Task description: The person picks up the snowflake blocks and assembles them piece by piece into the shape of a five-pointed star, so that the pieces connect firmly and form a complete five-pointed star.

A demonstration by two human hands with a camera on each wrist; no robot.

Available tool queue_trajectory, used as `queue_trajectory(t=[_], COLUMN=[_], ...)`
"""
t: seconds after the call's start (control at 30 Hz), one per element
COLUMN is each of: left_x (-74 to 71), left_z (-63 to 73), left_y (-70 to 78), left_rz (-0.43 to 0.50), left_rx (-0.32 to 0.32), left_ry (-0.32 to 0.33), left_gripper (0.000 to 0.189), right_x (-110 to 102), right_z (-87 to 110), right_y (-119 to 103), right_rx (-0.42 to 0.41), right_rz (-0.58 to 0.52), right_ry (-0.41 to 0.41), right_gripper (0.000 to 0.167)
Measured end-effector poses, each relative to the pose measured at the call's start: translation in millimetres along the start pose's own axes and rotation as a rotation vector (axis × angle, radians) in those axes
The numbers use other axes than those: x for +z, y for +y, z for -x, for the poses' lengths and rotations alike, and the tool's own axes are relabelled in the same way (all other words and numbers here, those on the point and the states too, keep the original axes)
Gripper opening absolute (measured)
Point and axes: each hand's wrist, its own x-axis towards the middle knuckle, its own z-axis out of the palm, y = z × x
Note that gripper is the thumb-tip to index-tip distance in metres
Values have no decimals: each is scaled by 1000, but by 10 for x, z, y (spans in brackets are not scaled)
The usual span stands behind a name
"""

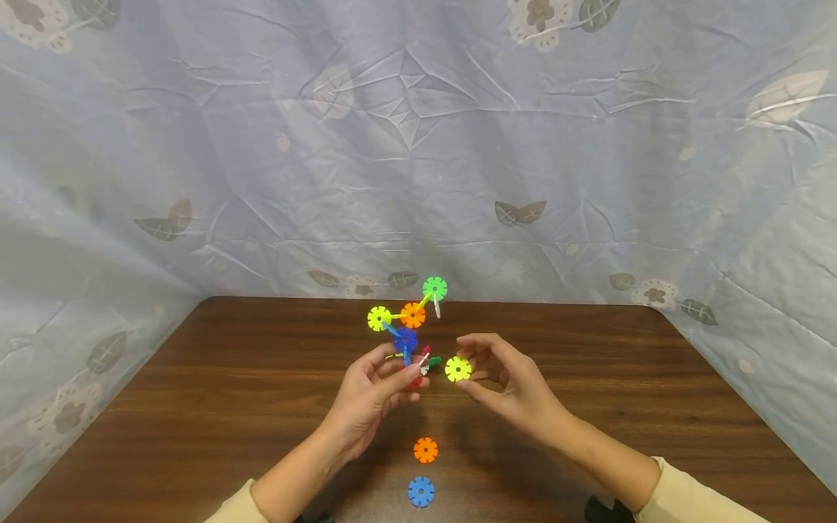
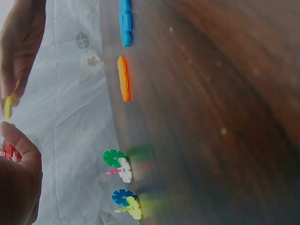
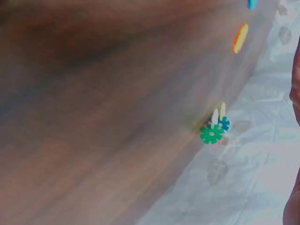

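Brown wood grain is running across the table (image 1: 216,421), back to its rounded far corners. Above its middle we are holding our hands apart from each other: our left hand (image 1: 368,394) is gripping the lower part of a chain of interlocked notched discs (image 1: 407,335), and our right hand (image 1: 513,381) is pinching a loose yellow disc (image 1: 452,369) between fingers and thumb. The chain is rising in a zigzag, its green disc (image 1: 428,289) showing against the table's far edge, while our grip is hiding how it ends. Looking like thin plastic, it is probably weighing little, the discs being stiff and the slotted joints likely twisting loose first; we are judging a hold low down, beside the red disc (image 2: 6,149), steadier than one at the tip. The yellow disc is probably feeling slick, so we are favouring its rim. Toward the near edge, an orange disc (image 1: 420,450) and a blue disc (image 1: 415,492) are lying flat.
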Motion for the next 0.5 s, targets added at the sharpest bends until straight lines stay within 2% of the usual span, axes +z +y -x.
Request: queue_trajectory(t=[0.2,0.5], left_x=[11,21], left_z=[8,17], left_y=[-15,1], left_rz=[17,15], left_rx=[-21,-36], left_ry=[-6,-10], left_gripper=[47,40], right_x=[23,80], right_z=[-145,-217], right_y=[-2,-11], right_rx=[-34,-42], right_rz=[4,-14], right_ry=[39,28], right_gripper=[53,49])
